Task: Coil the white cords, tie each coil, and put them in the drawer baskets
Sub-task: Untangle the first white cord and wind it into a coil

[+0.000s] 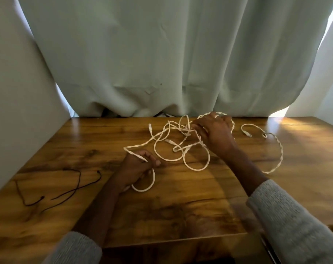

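While the white cords lie knotted into one loose heap across the middle of the wooden surface, the chief risk is tightening the snarl rather than freeing it. The left hand has its grip curled round one cord, a loop of which hangs out below the fist; the right hand reaches into the far side of the heap with its fingers hooked among several strands, its grip closed on them as far as I can judge. A pull from both ends at once would probably cinch the crossings, and a plug (small moulded ends show at several points) could catch in a loop and drag the whole heap along.

At least two builds show: smooth, flat-looking cord that springs into round loops, and a twisted, rope-like length sweeping out to the right in a wide arc. Such springy stuff will likely resist a tidy coil. Two thin dark strings lie well apart on the left, perhaps the ties. Glossy, knotty grain marks the wood; a pale, heavy-folded curtain hangs behind. No drawer baskets are in view.
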### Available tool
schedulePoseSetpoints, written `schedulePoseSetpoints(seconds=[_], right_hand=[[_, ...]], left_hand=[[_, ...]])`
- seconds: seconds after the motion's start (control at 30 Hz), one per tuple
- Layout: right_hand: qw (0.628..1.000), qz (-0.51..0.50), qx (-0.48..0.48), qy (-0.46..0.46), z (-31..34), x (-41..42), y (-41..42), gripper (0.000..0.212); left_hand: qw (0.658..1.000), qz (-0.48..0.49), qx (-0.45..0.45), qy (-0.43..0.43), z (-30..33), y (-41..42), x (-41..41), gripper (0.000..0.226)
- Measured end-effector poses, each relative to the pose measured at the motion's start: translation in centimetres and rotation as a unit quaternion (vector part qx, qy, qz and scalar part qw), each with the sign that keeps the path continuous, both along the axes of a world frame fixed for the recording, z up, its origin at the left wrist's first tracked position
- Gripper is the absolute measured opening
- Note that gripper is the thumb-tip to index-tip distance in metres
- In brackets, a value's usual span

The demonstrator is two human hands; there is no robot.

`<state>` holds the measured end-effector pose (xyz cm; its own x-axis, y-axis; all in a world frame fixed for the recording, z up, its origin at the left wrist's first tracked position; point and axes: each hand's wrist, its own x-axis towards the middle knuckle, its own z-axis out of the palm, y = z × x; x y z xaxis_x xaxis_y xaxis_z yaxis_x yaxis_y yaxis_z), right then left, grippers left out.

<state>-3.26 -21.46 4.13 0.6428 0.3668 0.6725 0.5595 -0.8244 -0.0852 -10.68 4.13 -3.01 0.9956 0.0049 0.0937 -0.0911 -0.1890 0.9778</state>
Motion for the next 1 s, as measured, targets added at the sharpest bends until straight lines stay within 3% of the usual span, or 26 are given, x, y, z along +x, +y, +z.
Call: schedulePoseSetpoints(seconds=[0.1,0.2,0.27,0.33,0.4,0.47,0.53,0.6,0.67,0.83,0.9,1.0], right_hand=[[0.999,0.035,0.011,-0.018,-0.3,-2.0,-2.0,0.02],[0.977,-0.067,-0.167,0.111,-1.0,-3.6,-3.4,0.019],[0.953,-0.12,-0.233,0.152,-1.1,-4.0,-2.6,0.025],[0.97,-0.058,-0.204,0.121,-1.5,-4.7,-0.2,0.041],[0.974,0.077,-0.195,0.086,-2.4,-5.4,3.4,0.059],[0.957,0.181,-0.204,0.096,-3.8,-5.5,6.5,0.068],[0.948,0.219,-0.19,0.133,-4.7,-4.8,8.2,0.066],[0.941,0.241,-0.182,0.154,-5.2,-3.7,8.6,0.057],[0.938,0.247,-0.189,0.153,-5.5,-2.5,8.5,0.034],[0.95,0.246,-0.159,0.107,-5.4,-0.8,7.4,0.035],[0.959,0.236,-0.136,0.072,-5.2,-0.6,7.0,0.037],[0.969,0.237,-0.069,0.02,-4.1,0.3,7.6,0.03]], left_hand=[[1.0,0.011,-0.014,0.009,0.0,0.2,0.2,0.018],[1.0,0.003,-0.011,-0.01,0.0,0.2,0.1,0.018],[1.0,-0.003,-0.003,-0.022,0.0,0.0,0.1,0.014],[0.999,-0.007,0.031,-0.028,0.3,-0.3,-0.1,0.015],[0.999,0.0,0.044,-0.027,0.6,-0.6,-0.5,0.024],[0.998,0.035,-0.043,0.0,0.7,-0.3,-0.6,0.034],[0.982,0.08,-0.163,0.05,0.7,0.5,-0.5,0.039],[0.944,0.105,-0.298,0.095,0.5,1.2,-0.1,0.041],[0.901,0.108,-0.408,0.106,0.3,1.8,0.7,0.037],[0.855,0.126,-0.502,0.048,1.5,2.5,3.0,0.033],[0.873,0.121,-0.472,0.009,2.7,2.8,3.9,0.032],[0.965,0.125,-0.216,-0.08,4.0,2.6,4.6,0.043]])
